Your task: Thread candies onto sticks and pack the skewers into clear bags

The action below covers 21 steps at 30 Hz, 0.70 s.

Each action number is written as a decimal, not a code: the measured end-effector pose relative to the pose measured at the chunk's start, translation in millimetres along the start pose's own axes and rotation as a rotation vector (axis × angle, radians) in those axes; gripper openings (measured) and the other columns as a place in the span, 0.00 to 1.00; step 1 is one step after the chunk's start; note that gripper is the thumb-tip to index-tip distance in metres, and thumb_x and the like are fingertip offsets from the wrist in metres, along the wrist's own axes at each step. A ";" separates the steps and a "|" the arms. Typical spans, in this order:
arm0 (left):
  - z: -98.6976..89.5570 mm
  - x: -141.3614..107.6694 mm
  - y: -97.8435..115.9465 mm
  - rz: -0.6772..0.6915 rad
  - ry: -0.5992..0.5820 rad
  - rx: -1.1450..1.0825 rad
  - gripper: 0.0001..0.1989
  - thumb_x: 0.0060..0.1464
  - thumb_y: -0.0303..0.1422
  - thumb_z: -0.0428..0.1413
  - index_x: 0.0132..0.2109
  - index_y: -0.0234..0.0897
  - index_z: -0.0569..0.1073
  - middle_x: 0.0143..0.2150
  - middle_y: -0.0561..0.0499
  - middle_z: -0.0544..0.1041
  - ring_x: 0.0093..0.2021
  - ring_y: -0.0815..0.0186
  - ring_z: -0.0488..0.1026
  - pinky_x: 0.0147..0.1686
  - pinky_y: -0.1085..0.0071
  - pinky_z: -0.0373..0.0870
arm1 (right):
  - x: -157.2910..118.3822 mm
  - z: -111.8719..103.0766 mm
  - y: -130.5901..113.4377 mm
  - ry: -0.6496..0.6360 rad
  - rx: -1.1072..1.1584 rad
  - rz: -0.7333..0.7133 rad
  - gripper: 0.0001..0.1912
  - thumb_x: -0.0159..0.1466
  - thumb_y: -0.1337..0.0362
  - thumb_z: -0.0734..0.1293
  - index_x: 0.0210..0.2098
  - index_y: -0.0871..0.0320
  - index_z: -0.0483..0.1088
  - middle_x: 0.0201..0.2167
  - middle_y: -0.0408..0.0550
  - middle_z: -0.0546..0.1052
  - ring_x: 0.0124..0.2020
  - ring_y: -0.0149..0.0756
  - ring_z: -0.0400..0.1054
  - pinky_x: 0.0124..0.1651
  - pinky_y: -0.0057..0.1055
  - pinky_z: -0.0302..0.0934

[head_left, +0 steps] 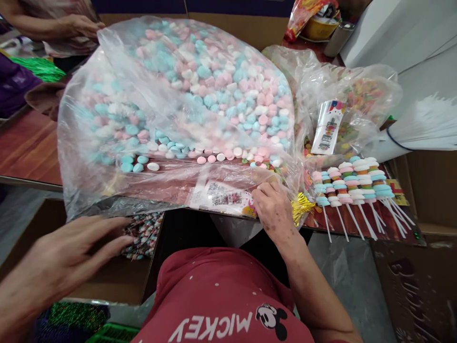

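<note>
A large clear plastic bag (160, 105) full of pink, blue and white candies lies on the table (32, 147). My left hand (78, 252), fingers apart and holding nothing, is over the cardboard box (107, 283) at the lower left, near the pile of small wrapped pieces (143, 236) inside it. At the table's front edge my right hand (273, 205) has its fingers curled in at the right end of the printed packets (224, 197); what they pinch, if anything, is hidden. Just right of it lie gold ties (302, 208).
Candy skewers (352, 183) on white sticks lie at the right, below a stack of printed bags (329, 127) and a bag of gummies (367, 93). White sticks (428, 119) stand bundled farther right. Another person's hand (80, 26) touches the big bag's upper left.
</note>
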<state>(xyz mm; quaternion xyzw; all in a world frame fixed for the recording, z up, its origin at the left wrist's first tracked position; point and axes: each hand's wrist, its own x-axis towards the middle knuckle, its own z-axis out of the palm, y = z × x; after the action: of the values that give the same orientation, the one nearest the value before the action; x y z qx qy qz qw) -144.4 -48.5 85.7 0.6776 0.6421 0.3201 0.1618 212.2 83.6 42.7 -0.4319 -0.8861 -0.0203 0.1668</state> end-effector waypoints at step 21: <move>133.2 76.7 105.7 0.090 -0.730 -0.358 0.08 0.61 0.33 0.52 0.34 0.37 0.72 0.28 0.54 0.74 0.29 0.69 0.68 0.31 0.73 0.62 | -49.8 -37.1 -11.4 -0.009 0.878 0.344 0.05 0.65 0.68 0.64 0.40 0.56 0.71 0.31 0.41 0.74 0.31 0.29 0.68 0.36 0.25 0.64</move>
<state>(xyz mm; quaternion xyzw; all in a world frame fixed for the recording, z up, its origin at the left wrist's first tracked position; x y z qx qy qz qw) 19.8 38.7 70.8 0.7352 0.4465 0.1719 0.4801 242.2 32.0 63.3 -0.4612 -0.7271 0.3863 0.3308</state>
